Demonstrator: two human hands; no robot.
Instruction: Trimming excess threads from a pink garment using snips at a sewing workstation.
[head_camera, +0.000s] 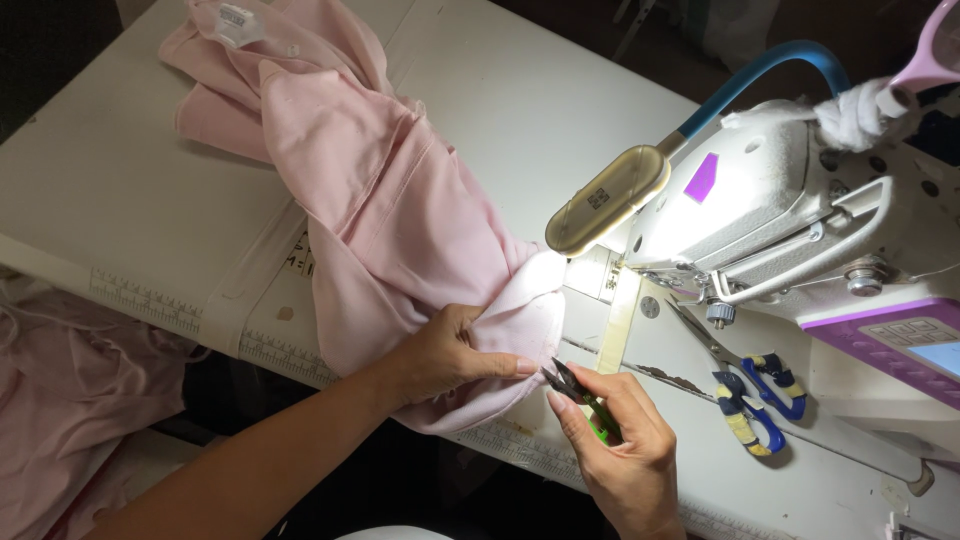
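A pale pink garment (380, 200) lies stretched across the white sewing table (120, 180), from the far left down to the needle area. My left hand (450, 350) pinches its near edge, thumb on top of the fabric. My right hand (620, 450) holds small thread snips (572, 388) with a green grip, blades pointing at the fabric edge just beside my left thumb.
A white sewing machine (780, 200) with a purple panel stands at the right, and a lit gooseneck lamp (608, 198) hangs over the work. Scissors (750, 395) with blue wrapped handles lie on the machine bed. More pink fabric (60, 400) hangs at the lower left.
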